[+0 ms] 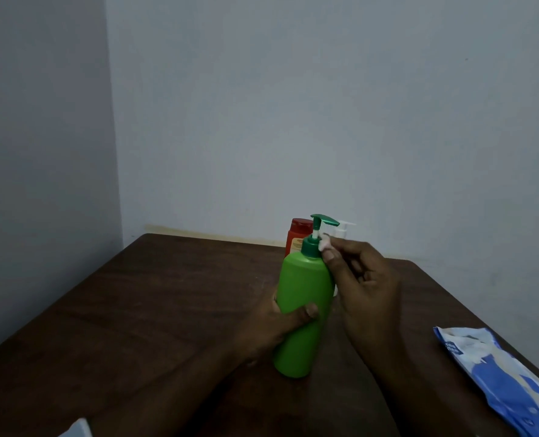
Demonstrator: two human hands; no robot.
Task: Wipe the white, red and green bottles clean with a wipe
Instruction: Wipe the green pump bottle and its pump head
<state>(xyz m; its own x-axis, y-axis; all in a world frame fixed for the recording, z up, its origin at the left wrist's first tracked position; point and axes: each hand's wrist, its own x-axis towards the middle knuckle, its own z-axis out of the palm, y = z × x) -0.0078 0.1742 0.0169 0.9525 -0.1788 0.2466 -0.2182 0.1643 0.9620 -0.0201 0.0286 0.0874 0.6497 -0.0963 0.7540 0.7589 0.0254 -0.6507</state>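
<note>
Head view — left grip (273,324) curls round green bottle (304,288), right grip (367,290) pinches wipe (325,243).

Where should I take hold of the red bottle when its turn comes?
Probably round the body of the red bottle, coming from its left. It stands upright at the table's far edge, the white bottle stands to its right, and the green bottle blocks the front.
</note>
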